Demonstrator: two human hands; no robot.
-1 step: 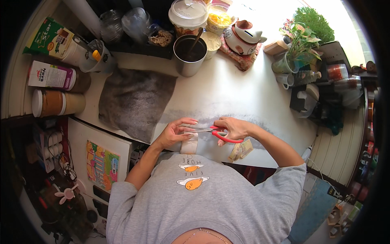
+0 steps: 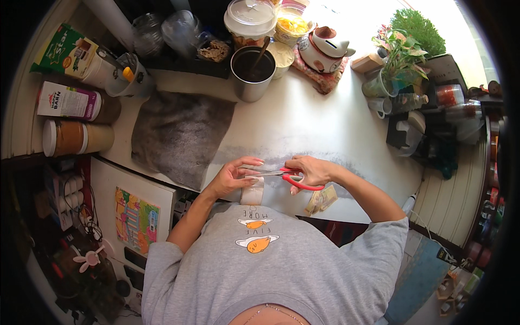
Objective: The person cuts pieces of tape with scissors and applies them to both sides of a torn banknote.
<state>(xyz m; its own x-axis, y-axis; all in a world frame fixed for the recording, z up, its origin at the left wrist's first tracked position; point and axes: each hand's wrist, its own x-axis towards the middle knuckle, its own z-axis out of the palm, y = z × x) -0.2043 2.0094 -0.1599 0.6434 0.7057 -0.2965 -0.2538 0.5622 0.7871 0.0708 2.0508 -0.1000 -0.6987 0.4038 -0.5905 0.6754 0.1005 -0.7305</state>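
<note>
Red-handled scissors are in my right hand, whose fingers go round the handles. Their metal blades point left, between the curved fingers and thumb of my left hand. A pale strip lies below the blade tips, under my left fingers, and reaches toward my shirt. Whatever my left fingertips pinch is too small to make out. To the right, below my right hand, a small yellowish folded packet rests near the table's edge.
A dark cloth lies on the white table at left. At the back stand a metal cup with a utensil in it, lidded tubs and a white cat figure. Plants and stacked cups are at right, jars at left.
</note>
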